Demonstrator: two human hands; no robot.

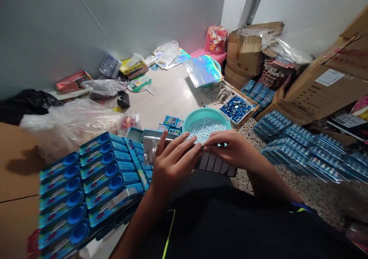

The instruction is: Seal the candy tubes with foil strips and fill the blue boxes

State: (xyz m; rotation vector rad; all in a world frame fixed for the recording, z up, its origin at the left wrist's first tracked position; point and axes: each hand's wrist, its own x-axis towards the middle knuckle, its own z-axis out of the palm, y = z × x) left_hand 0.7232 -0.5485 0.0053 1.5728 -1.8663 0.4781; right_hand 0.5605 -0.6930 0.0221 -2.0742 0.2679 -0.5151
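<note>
My left hand [172, 161] lies with its fingers stretched out over a flat, shiny metal piece [150, 150], and its fingertips reach toward my right hand. My right hand [231, 145] has its thumb and fingers pressed together at the near edge of a turquoise basin [187, 117]; what they hold, if anything, is hidden. Small pale blue beads [204, 127] fill the bottom of that basin. Just below my fingers sits a dark tray with white slots [215, 164]. Small blue printed boxes [171, 121] lie left of the basin.
Blue packages with round recesses [112, 170] are stacked at left. A square tray of blue round pieces [237, 108] stands right of the basin. Blue packs [299, 145] cover the floor at right, near cardboard boxes [327, 75]. Plastic bags [71, 124] lie at left.
</note>
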